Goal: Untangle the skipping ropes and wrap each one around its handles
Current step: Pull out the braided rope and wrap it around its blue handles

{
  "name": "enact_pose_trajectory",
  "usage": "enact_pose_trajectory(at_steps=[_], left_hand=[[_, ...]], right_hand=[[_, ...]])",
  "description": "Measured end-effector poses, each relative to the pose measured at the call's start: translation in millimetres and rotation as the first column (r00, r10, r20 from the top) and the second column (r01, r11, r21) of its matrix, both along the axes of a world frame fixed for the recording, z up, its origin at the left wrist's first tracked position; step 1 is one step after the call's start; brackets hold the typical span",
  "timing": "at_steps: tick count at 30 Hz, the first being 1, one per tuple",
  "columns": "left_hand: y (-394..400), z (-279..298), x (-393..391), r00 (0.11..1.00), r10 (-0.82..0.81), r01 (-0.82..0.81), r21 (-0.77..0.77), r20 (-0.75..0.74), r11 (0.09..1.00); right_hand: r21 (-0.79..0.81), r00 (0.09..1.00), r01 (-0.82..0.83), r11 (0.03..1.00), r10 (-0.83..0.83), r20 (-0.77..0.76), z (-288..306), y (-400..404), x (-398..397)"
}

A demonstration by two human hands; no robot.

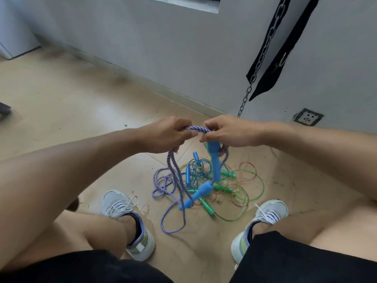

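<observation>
Left hand (166,134) and right hand (228,131) both curled on purple-and-white braided rope (196,129); 1 blue foam handle (214,160) hanging upright below right fingers, nearer that hand; other handle in floor tangle.

Between the two shoes (130,219) the floor (61,111) is blocked by a tangled rope pile (206,182). Open floor lies left of it; the hanging chain (263,56) and wall (173,54) close off the far right.

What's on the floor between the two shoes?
Head view: the tangled rope pile lies between left shoe and right shoe: purple braided rope, blue handles, green handles, thin cords.
</observation>
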State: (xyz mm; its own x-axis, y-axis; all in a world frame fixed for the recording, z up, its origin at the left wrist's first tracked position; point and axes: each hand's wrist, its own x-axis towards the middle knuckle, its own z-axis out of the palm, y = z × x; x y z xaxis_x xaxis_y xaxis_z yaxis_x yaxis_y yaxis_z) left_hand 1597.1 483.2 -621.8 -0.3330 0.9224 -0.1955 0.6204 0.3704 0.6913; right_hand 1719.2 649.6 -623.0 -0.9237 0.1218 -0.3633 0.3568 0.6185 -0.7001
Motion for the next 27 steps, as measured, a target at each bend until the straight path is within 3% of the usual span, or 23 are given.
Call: enact_pose_trajectory(at_steps=[3, 8, 13, 18, 24, 27], left_hand=[[-1, 5, 5, 0.995, 0.074, -0.076, 0.036, 0.069, 0.996], [-1, 8, -4, 0.994, 0.049, -0.044, 0.056, -0.093, 0.997], [-6, 5, -26, 0.984, 0.041, -0.046, -0.023, -0.175, 0.999], [-22, -3, -50, 0.947, 0.054, -0.095, -0.118, -0.316, 0.988], [-46, -13, -83, 0.904, 0.105, -0.201, -0.195, -0.415, 0.960], [-54, -20, -94, 0.866, 0.201, -0.300, -0.154, -0.459, 0.941]], right_hand=[[-0.110, 0.999, 0.053, 0.992, -0.053, 0.005, -1, 3, 0], [0.116, 0.996, -0.074, 0.990, 0.080, -0.048, 3, 4, -1], [0.150, 0.995, -0.081, 0.985, 0.089, -0.051, -3, 21, -1], [0.227, 0.997, -0.060, 0.972, 0.046, 0.067, -17, 47, 6], [0.159, 0.980, -0.005, 0.987, -0.026, 0.195, -28, 65, 21], [0.099, 0.980, 0.036, 0.994, -0.055, 0.189, -30, 64, 22]])
